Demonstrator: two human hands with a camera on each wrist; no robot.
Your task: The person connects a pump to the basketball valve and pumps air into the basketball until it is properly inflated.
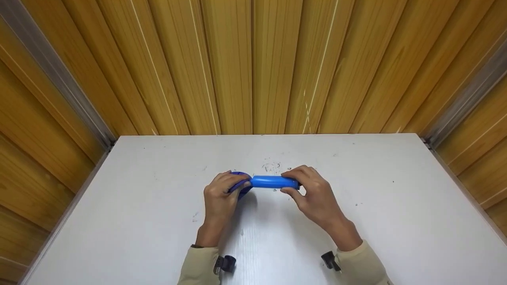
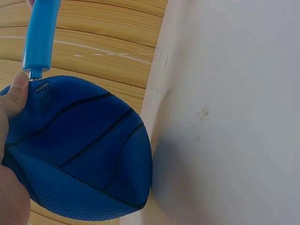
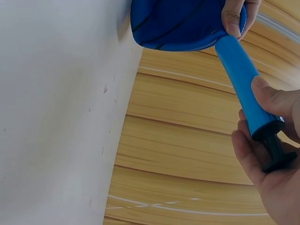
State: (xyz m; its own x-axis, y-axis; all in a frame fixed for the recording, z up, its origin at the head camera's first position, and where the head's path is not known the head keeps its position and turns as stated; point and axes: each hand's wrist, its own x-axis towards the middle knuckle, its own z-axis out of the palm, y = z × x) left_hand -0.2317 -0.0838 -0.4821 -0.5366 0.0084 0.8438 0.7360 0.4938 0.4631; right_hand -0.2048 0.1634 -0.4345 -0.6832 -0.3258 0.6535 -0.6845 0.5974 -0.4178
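A: What lies nearest us?

B: Two beige fabric sleeves [image 1: 362, 263], with a small black wrist camera [image 1: 227, 264] beside each cuff.

A: And the hands just beyond?

B: We see the left hand [image 1: 218, 196] pinching a slack, dented blue ball with black seam lines [image 2: 89, 126], its thumb pressed close to the joint; some of its fingers are hidden from us. The right hand [image 1: 317, 194] is half closed, thumb and fingers around the right end of a glossy light-blue plastic hand pump [image 1: 271, 181].

A: How do the two things sit?

B: The ball is at the left, the pump runs to the right, and they meet at a short, narrow light-blue neck [image 2: 35, 73]. A black plunger handle [image 3: 280, 161] sticks out of the pump's right end by the right palm. All this is above the middle of the flat white table [image 1: 119, 221]; we can't tell whether the ball touches it.

A: What could go wrong?

B: We'd judge the neck the weak spot. If the right hand tilts the pump, the neck could bend or slip loose. The slack ball may also fold under a push, since it braces poorly.

A: And farthest off?

B: A yellow-brown wood-patterned wall [image 1: 227, 67], past the table's far edge.
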